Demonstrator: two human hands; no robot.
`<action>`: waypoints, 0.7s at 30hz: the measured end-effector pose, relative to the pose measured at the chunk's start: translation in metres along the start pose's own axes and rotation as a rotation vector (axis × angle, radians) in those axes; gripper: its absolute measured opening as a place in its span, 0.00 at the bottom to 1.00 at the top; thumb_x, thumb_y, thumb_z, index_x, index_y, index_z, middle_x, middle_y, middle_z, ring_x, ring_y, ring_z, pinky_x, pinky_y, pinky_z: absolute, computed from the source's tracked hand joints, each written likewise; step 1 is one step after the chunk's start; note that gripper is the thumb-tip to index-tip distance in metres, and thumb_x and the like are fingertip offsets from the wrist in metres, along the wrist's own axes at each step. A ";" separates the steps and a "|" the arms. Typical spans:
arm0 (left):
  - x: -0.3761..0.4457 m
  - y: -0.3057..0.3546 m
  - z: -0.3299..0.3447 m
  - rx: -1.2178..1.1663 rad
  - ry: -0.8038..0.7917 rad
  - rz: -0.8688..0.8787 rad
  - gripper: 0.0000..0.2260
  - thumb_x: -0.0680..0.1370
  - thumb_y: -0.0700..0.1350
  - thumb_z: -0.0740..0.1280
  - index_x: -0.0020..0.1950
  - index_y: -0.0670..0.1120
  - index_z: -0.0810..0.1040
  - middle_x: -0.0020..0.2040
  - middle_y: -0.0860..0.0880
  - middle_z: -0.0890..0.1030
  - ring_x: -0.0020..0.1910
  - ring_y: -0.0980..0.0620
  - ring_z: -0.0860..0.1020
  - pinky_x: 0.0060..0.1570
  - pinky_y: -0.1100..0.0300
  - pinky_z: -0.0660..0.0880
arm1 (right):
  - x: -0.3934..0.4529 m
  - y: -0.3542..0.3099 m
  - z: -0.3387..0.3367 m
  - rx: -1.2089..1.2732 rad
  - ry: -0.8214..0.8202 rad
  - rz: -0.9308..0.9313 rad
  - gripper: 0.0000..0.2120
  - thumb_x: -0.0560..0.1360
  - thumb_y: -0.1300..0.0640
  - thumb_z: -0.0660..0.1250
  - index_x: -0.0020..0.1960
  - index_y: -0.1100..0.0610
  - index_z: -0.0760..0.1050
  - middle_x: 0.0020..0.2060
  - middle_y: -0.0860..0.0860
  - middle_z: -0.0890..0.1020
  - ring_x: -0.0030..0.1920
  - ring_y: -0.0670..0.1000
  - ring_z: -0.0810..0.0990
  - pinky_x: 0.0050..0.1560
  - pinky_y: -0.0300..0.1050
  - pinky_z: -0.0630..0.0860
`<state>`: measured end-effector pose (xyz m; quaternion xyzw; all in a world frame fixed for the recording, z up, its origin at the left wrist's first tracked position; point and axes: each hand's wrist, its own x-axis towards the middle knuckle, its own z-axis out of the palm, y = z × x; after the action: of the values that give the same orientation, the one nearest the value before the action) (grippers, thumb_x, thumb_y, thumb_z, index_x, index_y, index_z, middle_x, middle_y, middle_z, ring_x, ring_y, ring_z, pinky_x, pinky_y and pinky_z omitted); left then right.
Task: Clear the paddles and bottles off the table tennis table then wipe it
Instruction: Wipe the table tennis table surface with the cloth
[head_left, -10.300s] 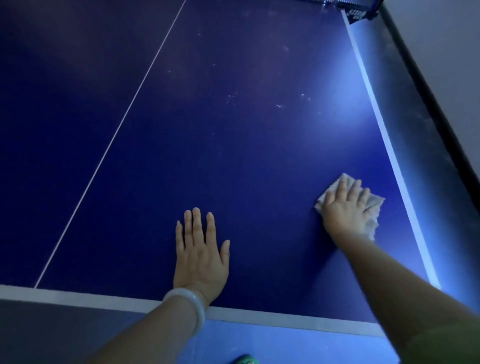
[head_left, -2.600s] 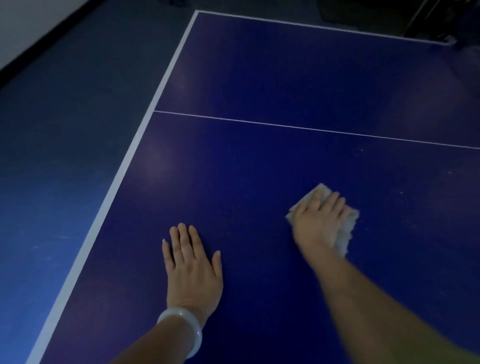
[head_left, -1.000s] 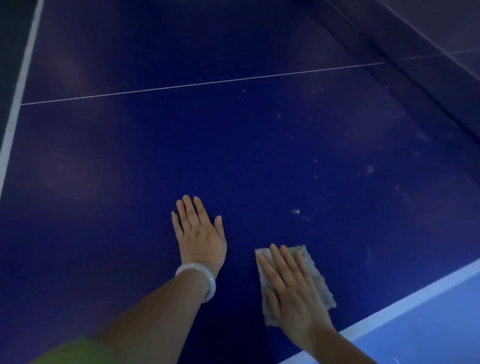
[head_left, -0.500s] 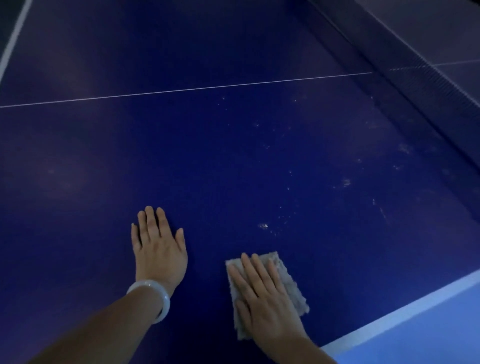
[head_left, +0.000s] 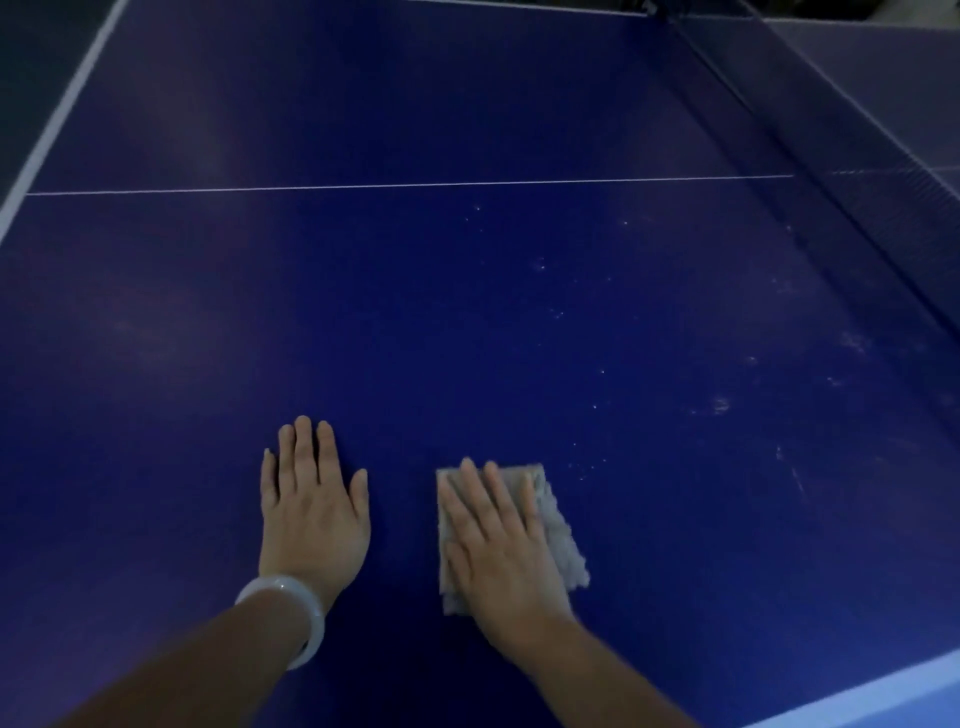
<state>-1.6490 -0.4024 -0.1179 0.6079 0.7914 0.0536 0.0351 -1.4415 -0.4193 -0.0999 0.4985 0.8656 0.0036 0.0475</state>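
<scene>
From the head camera, the right hand (head_left: 498, 551) lies flat on a folded grey cloth (head_left: 558, 525), fingers straight and slightly spread, pressing it onto the blue table (head_left: 467, 312) near the close edge. It grips nothing; the cloth is only pinned under the palm. The left hand (head_left: 311, 509) rests flat on bare table just left of the cloth, fingers straight and together, holding nothing, with a pale bangle (head_left: 291, 618) on the wrist. No paddles or bottles show on the visible part of the table, so the job looks to be in its wiping stage.

The main risk is missed dirt. Pale specks (head_left: 719, 405) and smears are scattered to the right and far right, up toward the net (head_left: 810, 171), well apart from the cloth. A short stroke would probably leave them. Because the cloth is only pressed, a fast sweep could let it bunch up or slip out from under the palm. The bracing left hand may also leave fresh prints on the surface it leans on.
</scene>
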 end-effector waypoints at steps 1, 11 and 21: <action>0.000 0.000 0.000 -0.006 0.006 0.003 0.32 0.81 0.58 0.40 0.79 0.39 0.53 0.79 0.40 0.53 0.79 0.44 0.49 0.77 0.45 0.47 | 0.010 0.022 0.004 -0.105 -0.044 -0.033 0.35 0.81 0.47 0.51 0.78 0.57 0.35 0.77 0.58 0.35 0.77 0.61 0.35 0.73 0.70 0.39; 0.000 0.000 0.000 -0.020 0.010 -0.004 0.32 0.81 0.58 0.41 0.79 0.39 0.54 0.79 0.40 0.53 0.79 0.44 0.48 0.77 0.46 0.46 | 0.026 0.104 0.004 0.155 -0.041 0.886 0.30 0.83 0.48 0.44 0.78 0.58 0.33 0.79 0.60 0.42 0.78 0.62 0.42 0.73 0.69 0.46; 0.000 0.002 -0.003 -0.035 -0.016 -0.022 0.30 0.82 0.56 0.42 0.79 0.40 0.51 0.80 0.41 0.50 0.79 0.46 0.46 0.78 0.46 0.44 | 0.013 0.143 0.013 0.141 0.028 0.563 0.31 0.82 0.49 0.47 0.79 0.52 0.35 0.80 0.54 0.45 0.79 0.56 0.45 0.75 0.66 0.48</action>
<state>-1.6475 -0.4018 -0.1145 0.5989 0.7967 0.0621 0.0527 -1.3235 -0.3372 -0.1064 0.7211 0.6919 -0.0367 -0.0023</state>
